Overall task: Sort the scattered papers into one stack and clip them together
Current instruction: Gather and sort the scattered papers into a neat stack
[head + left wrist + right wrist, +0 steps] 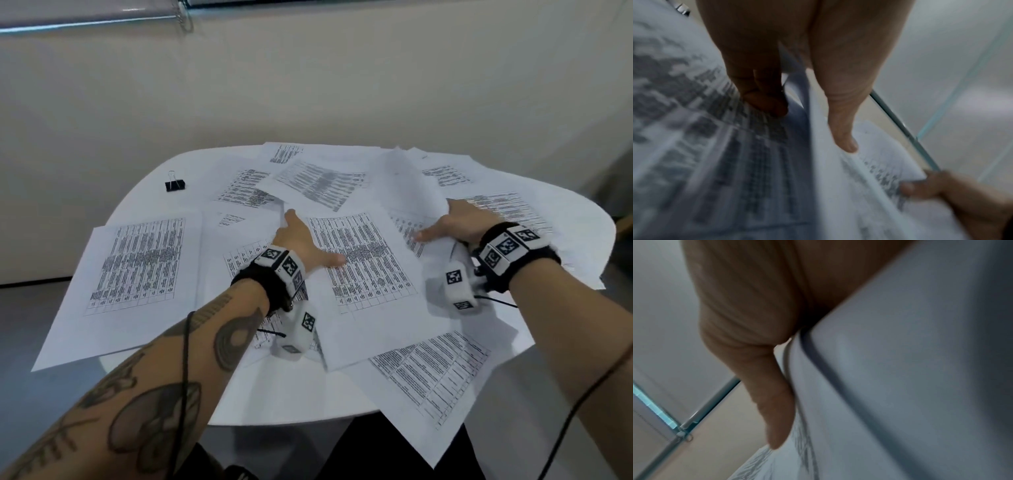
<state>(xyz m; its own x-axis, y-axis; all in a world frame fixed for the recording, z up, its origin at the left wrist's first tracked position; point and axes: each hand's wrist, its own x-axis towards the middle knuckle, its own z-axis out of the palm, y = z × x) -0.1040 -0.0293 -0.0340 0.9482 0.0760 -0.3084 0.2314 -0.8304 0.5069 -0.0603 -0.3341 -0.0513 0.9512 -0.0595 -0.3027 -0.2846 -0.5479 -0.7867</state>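
Printed sheets lie scattered and overlapping all over the round white table (164, 205). A black binder clip (175, 185) stands at the far left, apart from both hands. My left hand (308, 240) pinches the left edge of the centre sheet (370, 274). In the left wrist view its thumb (844, 138) is on top and its fingers (764, 100) are curled beneath. My right hand (442, 226) grips the right side of this pile, thumb on top, where blurred lifted sheets (411, 181) curl upward. The right wrist view shows its thumb (774, 418) pressed against paper (900, 386).
One sheet (120, 284) overhangs the table's left edge, and others (438, 387) hang over the front right edge. A beige wall (308, 85) rises close behind the table. Thin black cables (185, 359) run along both forearms.
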